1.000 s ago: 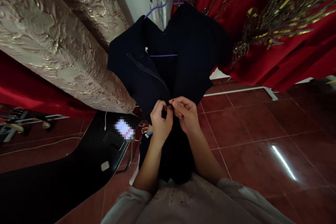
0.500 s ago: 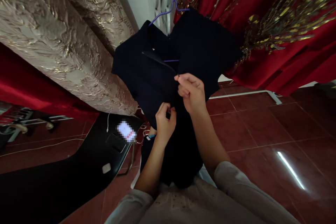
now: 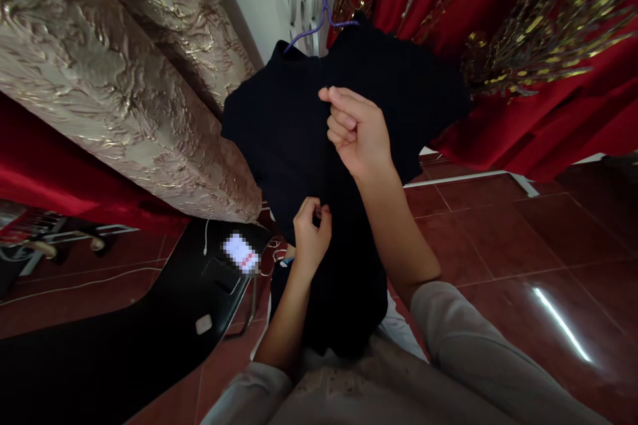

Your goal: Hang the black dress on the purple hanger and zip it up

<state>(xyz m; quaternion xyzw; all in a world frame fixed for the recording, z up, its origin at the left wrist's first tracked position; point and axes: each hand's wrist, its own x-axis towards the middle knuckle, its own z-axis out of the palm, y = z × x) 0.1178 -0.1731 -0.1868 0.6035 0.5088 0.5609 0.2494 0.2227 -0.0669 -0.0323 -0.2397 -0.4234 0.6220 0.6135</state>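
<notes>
No text, label, brand, number or sign can be read. The lit screen [image 3: 241, 254] on the black tabletop [image 3: 164, 302] is broken into coarse white and pinkish-red blocks, so any writing on it is illegible. The dark, flat item [image 3: 220, 275] just beside it and the small white item [image 3: 203, 324] nearer the tabletop's edge carry no mark that can be made out.
</notes>
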